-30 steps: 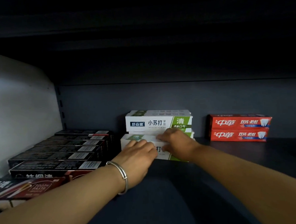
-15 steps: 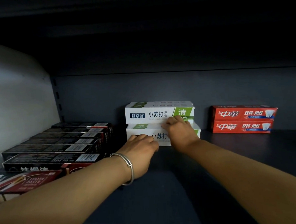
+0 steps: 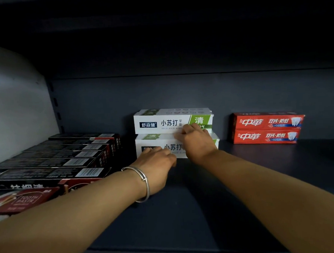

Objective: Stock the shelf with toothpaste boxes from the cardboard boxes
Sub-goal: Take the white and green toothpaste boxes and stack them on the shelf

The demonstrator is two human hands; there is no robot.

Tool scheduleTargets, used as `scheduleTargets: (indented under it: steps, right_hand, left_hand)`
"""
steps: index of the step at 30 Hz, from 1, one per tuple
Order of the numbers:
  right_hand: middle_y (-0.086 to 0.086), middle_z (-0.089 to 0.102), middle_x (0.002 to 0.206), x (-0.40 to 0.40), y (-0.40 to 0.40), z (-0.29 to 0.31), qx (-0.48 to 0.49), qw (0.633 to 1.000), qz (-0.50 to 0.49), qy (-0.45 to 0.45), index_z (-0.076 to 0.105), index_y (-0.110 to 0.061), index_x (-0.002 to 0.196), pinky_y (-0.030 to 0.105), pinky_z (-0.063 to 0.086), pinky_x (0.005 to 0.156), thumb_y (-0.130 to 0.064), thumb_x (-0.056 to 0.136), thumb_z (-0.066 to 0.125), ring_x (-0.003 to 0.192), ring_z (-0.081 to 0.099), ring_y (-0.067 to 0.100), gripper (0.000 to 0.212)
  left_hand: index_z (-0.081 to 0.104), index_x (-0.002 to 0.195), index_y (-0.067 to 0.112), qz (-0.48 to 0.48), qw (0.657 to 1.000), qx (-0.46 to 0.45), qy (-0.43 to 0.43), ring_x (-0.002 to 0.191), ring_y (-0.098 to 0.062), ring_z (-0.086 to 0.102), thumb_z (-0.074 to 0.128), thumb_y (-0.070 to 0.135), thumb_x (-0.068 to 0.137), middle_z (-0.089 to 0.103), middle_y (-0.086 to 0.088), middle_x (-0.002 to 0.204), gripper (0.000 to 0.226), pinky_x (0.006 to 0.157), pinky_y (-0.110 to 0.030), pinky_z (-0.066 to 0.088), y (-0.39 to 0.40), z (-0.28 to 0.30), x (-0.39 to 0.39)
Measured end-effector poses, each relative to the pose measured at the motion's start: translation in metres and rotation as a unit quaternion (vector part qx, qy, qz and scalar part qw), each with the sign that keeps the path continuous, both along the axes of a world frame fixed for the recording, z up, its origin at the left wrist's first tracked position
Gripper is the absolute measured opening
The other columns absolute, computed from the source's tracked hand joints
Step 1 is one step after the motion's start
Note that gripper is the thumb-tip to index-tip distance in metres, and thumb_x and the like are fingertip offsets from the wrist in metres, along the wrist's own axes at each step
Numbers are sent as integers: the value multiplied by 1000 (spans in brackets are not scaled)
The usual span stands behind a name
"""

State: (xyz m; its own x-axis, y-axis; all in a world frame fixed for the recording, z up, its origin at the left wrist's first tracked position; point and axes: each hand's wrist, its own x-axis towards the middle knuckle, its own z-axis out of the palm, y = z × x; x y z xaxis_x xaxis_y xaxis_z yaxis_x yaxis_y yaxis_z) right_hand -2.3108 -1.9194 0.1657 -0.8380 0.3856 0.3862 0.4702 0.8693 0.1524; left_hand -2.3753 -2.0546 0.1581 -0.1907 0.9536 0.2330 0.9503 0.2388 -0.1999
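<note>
Two white-and-green toothpaste boxes are stacked at the back middle of the dark shelf (image 3: 186,212). The upper box (image 3: 162,122) lies squarely on the lower box (image 3: 171,146). My left hand (image 3: 154,165), with a silver bangle on the wrist, touches the front face of the lower box near its left half. My right hand (image 3: 197,142) presses its fingertips against the fronts of both boxes toward their right end, hiding part of the green panels. Neither hand is wrapped around a box.
A row of black toothpaste boxes (image 3: 63,157) fills the shelf's left side, with a dark red box (image 3: 25,199) in front. Two stacked red boxes (image 3: 265,129) stand at the back right. A white side panel (image 3: 16,115) closes the left.
The lower white-and-green box has slid back under the upper one. Both hands have moved deeper into the shelf with it.
</note>
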Motion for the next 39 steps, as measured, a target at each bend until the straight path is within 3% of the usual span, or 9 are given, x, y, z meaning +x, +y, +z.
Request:
scheduleTargets:
  steps: [8, 13, 20, 26, 29, 33, 36, 39]
  right_hand:
    - [10, 35, 138, 1, -6, 1, -5, 1000, -16, -7, 44, -15, 133, 42, 34, 101, -6, 88, 50, 128, 30, 29, 45]
    - [13, 33, 139, 11, -18, 9, 4, 1000, -13, -23, 35, -14, 140, 43, 33, 104, -6, 87, 51, 129, 30, 30, 56]
    - [8, 48, 125, 63, -62, 13, -12, 999, 53, 0, 57, -14, 120, 38, 36, 96, -14, 89, 52, 122, 37, 28, 31]
    - [7, 54, 112, 142, -103, 0, -1, 991, 114, 67, 64, -13, 112, 33, 37, 80, -10, 87, 50, 109, 46, 30, 29]
    - [12, 54, 120, 190, -123, -21, 19, 989, 122, 87, 63, -7, 113, 42, 42, 85, -10, 86, 51, 111, 45, 34, 29]
    - [24, 62, 112, 245, -146, -74, 17, 979, 168, 112, 68, 2, 96, 48, 51, 70, -8, 71, 58, 94, 57, 46, 29]
    - [22, 64, 106, 276, -155, -134, -10, 981, 182, 60, 69, 2, 97, 49, 53, 69, -7, 67, 63, 88, 59, 43, 32]
    - [20, 64, 96, 298, -160, -202, -66, 980, 186, -16, 68, 1, 95, 49, 53, 65, -4, 67, 68, 81, 59, 40, 29]
  left_hand:
    - [48, 124, 19, 8, 1000, 0, -15, 120, -19, 40, 44, 2, 85, 46, 2, 128, 43, 99, -27, 31, 0, 1, 4]
    - [51, 122, 16, 20, 997, 8, -70, 120, -20, 44, 43, 0, 84, 47, 0, 129, 41, 100, -28, 35, -11, 6, 15]
    - [58, 109, 10, 8, 988, 81, -133, 114, -26, 49, 42, 4, 87, 55, -8, 117, 27, 97, -32, 39, -43, 15, 54]
    - [58, 103, 9, -25, 979, 162, -125, 104, -28, 50, 49, 10, 87, 56, -9, 107, 19, 92, -41, 41, -86, 7, 117]
    - [59, 104, 9, -24, 973, 190, -132, 104, -29, 51, 47, 17, 86, 56, -10, 106, 23, 91, -44, 42, -110, -16, 152]
    - [60, 99, 6, -33, 976, 148, -154, 95, -33, 55, 44, 21, 77, 57, -14, 99, 31, 83, -45, 46, -138, -73, 192]
    - [60, 99, 5, -24, 978, 91, -186, 93, -35, 56, 40, 25, 77, 57, -16, 97, 36, 80, -46, 47, -151, -135, 213]
    - [57, 108, 7, -11, 973, 14, -232, 103, -34, 52, 52, 15, 83, 55, -14, 107, 27, 86, -42, 43, -160, -201, 230]
